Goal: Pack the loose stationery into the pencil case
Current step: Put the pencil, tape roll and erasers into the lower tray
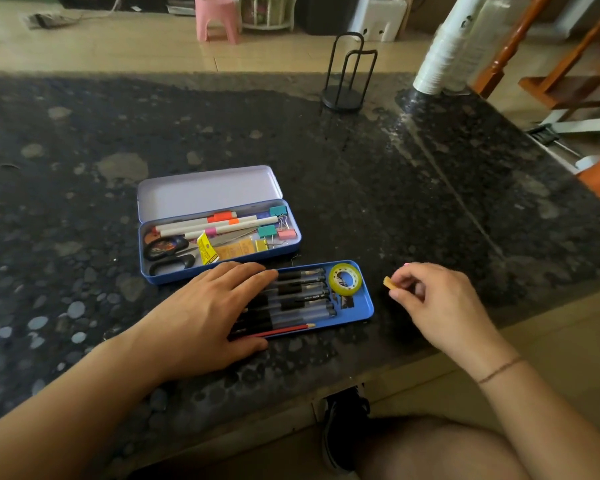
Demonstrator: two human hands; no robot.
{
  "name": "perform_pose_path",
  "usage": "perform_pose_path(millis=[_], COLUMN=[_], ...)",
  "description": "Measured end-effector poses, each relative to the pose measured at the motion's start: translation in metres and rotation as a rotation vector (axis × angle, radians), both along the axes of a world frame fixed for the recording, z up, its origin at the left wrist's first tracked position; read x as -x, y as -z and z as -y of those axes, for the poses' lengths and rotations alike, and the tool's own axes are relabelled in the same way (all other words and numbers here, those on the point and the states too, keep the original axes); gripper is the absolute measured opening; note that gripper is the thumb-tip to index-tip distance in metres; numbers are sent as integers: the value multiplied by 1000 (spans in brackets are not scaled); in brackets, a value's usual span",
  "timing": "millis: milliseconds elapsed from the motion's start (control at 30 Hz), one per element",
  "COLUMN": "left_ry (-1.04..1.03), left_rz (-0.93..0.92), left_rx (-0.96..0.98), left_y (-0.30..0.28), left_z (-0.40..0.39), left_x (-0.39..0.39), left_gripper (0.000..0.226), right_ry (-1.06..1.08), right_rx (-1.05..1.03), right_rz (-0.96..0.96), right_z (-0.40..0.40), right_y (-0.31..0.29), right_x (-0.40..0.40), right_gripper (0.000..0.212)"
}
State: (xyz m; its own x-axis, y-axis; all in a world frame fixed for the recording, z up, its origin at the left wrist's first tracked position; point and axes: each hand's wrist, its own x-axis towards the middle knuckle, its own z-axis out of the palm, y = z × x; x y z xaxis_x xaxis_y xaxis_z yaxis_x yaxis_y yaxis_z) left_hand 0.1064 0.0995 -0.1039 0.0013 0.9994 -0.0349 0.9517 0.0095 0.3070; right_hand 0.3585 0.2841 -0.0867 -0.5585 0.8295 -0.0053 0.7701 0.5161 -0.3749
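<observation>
A blue tin pencil case (291,249) lies open on the dark stone counter, its pale lid (205,190) tilted back. Inside are white markers (219,225), black-handled scissors (168,256), binder clips (278,223) and yellow packets. In front of it sits a blue inner tray (368,306) with several black pens, a red pencil (284,330) and a yellow tape roll (345,279). My left hand (212,310) lies flat on the tray's left end, over the pens. My right hand (433,299), right of the tray, pinches a small orange eraser-like piece (389,283).
A black wire stand (343,95) stands at the back of the counter, and a stack of white cups (440,57) at the back right. The counter's near edge (378,372) runs below my hands. A pink stool (215,15) is on the floor beyond.
</observation>
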Motion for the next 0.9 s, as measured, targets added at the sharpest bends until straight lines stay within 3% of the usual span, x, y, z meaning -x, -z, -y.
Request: perform_pose_path(millis=[100,200,367,500,633,767,900], left_ry=[-3,1,4,2,6,5,5], left_rz=[-1,-2,10,20,24,20,16], left_rx=[-4,-3,-3,-4,-7,-1,6], left_y=[1,2,3,4,4,5,5], left_z=[1,0,0,1,1,1,0], left_x=[2,2,3,3,3,2,2], left_gripper=[88,88,88,88,87,87,87], right_ry=[-251,-353,-295,-249,-115,-80,-76], right_rx=[-36,-65,-171,-210,-107,119,137], right_rz=[-84,-12,32,19,-56,222,81], right_z=[16,25,27,29,6,2,3], right_y=[-4,2,2,0,-8,-11,-6], right_x=[11,25,34,38,15,-20,-21], right_gripper=[13,13,8,21,16,34,37])
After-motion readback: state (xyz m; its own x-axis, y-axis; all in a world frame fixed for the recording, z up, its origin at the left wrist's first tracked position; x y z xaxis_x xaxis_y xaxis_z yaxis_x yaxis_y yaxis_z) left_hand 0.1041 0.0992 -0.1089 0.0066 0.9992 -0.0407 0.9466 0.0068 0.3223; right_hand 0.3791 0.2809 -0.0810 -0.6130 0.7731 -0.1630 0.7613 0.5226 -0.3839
